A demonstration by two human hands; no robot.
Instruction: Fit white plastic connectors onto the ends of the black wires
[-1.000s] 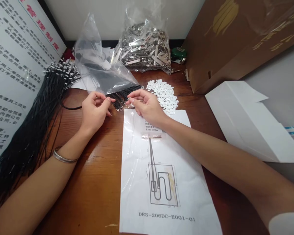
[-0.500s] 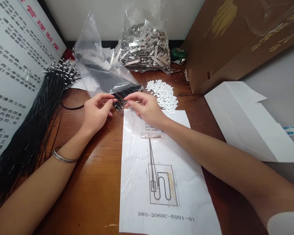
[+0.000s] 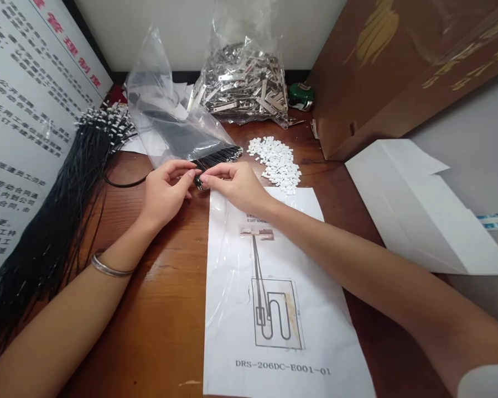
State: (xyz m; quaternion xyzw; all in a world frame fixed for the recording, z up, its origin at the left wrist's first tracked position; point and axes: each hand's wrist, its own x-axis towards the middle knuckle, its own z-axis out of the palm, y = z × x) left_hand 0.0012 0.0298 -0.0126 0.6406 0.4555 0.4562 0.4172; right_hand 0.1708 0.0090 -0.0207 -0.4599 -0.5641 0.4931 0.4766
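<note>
My left hand is closed in a pinch on a black wire, which loops in from the left and passes behind the hand. Close against its fingertips, my right hand pinches too; what lies between its fingers is too small to make out. Just behind both hands, black wires with metal tips stick out of a clear plastic bag. A heap of small white plastic pieces lies on the table beyond my right hand.
A printed drawing sheet lies under my right forearm. At left hangs a bundle of black wires with white ends. A bag of metal strips stands at the back, beside a green tape measure. A brown box and white folded card stand right.
My right hand has moved left, so its fingertips now meet those of my left hand. The left hand has shifted slightly to the right.
</note>
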